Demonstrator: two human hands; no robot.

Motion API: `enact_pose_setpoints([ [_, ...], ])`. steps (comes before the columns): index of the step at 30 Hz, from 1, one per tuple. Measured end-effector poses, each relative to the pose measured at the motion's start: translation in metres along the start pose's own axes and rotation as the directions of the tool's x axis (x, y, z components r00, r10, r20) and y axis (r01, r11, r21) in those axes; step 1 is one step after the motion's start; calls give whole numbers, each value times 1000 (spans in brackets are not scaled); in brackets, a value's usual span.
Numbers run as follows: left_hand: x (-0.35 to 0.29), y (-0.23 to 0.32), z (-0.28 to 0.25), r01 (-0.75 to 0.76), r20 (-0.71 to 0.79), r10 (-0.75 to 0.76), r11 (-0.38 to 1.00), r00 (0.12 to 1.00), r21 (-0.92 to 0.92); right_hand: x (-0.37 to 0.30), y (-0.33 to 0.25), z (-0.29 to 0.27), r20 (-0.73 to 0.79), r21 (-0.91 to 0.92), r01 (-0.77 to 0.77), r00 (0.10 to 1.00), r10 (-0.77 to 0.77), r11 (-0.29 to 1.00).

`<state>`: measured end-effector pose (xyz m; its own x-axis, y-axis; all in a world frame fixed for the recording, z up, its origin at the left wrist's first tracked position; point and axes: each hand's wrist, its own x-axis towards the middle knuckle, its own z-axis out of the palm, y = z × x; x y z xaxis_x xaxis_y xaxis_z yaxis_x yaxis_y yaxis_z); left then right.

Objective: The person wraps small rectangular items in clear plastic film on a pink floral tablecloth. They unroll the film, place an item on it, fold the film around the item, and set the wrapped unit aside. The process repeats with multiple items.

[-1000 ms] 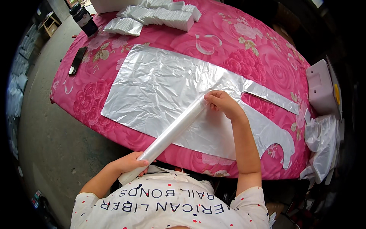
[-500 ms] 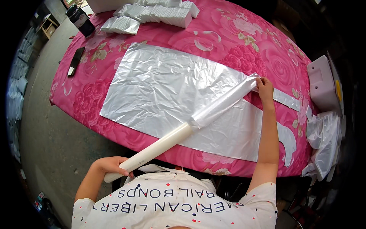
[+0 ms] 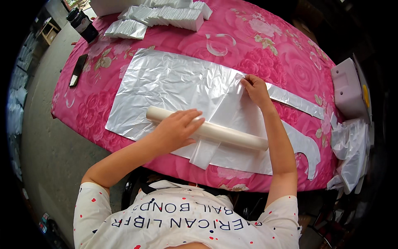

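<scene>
Head view: a wrinkled, flat silver plastic sheet (image 3: 161, 81) lies on a pink rose-patterned tablecloth (image 3: 286, 45), with a long, smooth off-white cylindrical tube (image 3: 236, 135) slanting across its near half. Over the tube on the sheet, the left hand (image 3: 177, 128) rests palm down, fingers stretched out, thumb apart; at the sheet's far edge, the right hand (image 3: 256, 89) pinches thumb and fingertips together on a folded band of translucent plastic film (image 3: 205, 154) that passes beneath the tube.

a phone (image 3: 78, 69) and dark bottle (image 3: 83, 26) rest on pink floral cloth (image 3: 296, 56).
</scene>
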<state>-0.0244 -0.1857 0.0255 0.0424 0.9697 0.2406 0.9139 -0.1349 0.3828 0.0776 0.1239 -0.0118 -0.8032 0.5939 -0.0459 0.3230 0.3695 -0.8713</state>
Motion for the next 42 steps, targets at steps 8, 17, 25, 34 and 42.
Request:
enact_pose_setpoints([
  [8, -2, 39, 59, -221, 204, 232, 972, 951, -76, 5, -3, -7, 19, 57, -106, 994, 106, 993],
  [17, -15, 59, 69, -114, 263, 121, 993, 957, -41, -129, -65, 35, 231, -285, 340, 932, -279, 896],
  [25, -19, 70, 68, -99, 265, 91, 995, 960, 18, -135, -37, 26, 105, -485, 396, 911, -398, 780],
  [34, -19, 72, 69, -93, 270, 98, 995, 958, -32, -65, -1, -28, -149, -685, 262, 863, -483, 679],
  [42, -26, 90, 81, 10, 242, -10, 1000, 970, 0, -147, -37, 6, 238, -451, 495, 869, -434, 743],
])
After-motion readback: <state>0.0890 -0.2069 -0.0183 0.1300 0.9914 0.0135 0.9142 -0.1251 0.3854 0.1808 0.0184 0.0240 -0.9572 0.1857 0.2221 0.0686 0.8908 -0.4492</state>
